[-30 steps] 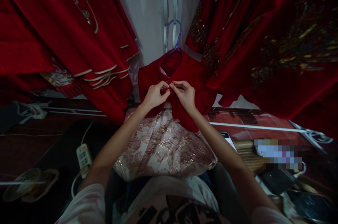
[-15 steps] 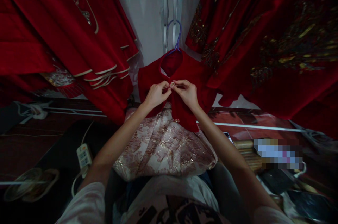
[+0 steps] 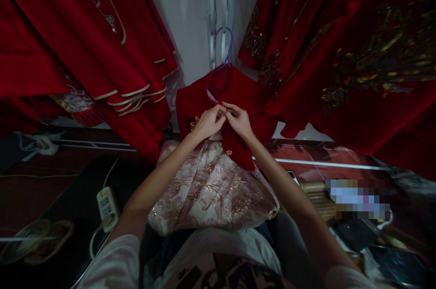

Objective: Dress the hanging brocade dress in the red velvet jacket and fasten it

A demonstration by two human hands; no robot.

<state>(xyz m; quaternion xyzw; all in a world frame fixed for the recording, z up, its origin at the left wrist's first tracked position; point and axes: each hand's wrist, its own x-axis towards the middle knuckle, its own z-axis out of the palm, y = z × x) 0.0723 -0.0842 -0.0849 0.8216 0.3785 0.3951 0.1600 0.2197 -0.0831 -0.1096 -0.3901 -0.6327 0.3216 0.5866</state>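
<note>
A red jacket (image 3: 250, 91) hangs on a purple hanger (image 3: 229, 48) before me, its collar upright and its front parted at the bottom. My left hand (image 3: 209, 122) pinches the jacket's front edge just below the collar. Fingertip to fingertip with it, my right hand (image 3: 239, 121) pinches at the same spot, where a small beaded fastener is mostly hidden by the fingers. Lower on the front edge sits another gold beaded fastener (image 3: 228, 152). A beaded ornament (image 3: 194, 122) shows beside my left hand. Below spreads a pink and gold brocade skirt (image 3: 211, 189), over my lap.
Red garments with pale trim (image 3: 136, 93) hang at left, and gold-embroidered red garments (image 3: 368, 66) at right. A white power strip (image 3: 108, 207) lies on a black surface at lower left. A dark flat object (image 3: 356, 233) and other items lie at lower right.
My hands have closed in together at the fastener, which the fingers now cover. My left hand has shifted slightly right and down, uncovering the ornament beside it.
</note>
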